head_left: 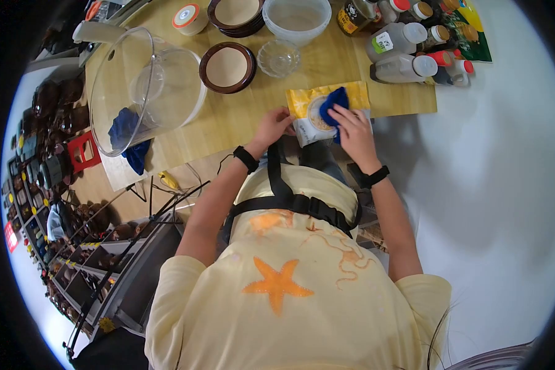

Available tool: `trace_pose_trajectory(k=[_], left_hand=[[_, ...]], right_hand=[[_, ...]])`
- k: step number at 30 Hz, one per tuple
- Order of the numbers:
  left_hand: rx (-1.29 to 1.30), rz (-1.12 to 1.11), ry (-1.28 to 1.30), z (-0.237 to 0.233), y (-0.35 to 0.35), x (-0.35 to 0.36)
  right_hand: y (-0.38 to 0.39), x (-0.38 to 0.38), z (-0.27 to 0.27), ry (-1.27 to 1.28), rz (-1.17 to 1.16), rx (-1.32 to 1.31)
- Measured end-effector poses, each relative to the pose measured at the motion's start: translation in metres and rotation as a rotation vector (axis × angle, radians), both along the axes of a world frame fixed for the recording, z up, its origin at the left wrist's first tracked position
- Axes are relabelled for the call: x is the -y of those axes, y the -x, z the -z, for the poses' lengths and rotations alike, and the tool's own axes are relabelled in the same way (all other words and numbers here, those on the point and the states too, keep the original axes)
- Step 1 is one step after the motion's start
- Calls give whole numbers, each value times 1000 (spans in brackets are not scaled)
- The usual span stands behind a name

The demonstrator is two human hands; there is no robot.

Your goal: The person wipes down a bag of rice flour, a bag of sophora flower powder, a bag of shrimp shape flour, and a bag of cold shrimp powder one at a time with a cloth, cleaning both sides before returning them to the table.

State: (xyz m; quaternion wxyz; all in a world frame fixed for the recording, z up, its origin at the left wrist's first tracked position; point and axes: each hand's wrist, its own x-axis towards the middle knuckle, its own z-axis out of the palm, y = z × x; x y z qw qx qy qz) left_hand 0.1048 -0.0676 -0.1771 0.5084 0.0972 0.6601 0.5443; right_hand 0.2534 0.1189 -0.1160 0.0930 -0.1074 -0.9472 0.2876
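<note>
A yellow and white food packet (311,117) lies flat at the near edge of the wooden table (240,117). My left hand (272,127) pinches the packet's left edge and holds it down. My right hand (353,131) presses a dark blue cloth (335,100) onto the packet's face, fingers curled over the cloth. Both wrists wear black bands.
A large clear bowl (148,86) rests tilted at the left with another blue cloth (127,132) under it. Brown bowls (227,68), a small glass dish (278,57) and a white tub (296,18) stand behind. Bottles (401,52) crowd the far right. Shelves (49,166) line the left.
</note>
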Motion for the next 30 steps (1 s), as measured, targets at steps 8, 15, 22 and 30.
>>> trace_pose_trajectory(k=[8, 15, 22, 30], left_hand=[[22, -7, -66, 7, 2, 3], [-80, 42, -79, 1, 6, 6], [-64, 23, 39, -20, 7, 3], [34, -18, 44, -16, 8, 2]], right_hand=[[-27, -30, 8, -56, 265, 36], [48, 28, -29, 16, -156, -52], [63, 28, -4, -201, -209, 40], [15, -43, 17, -221, 101, 187]])
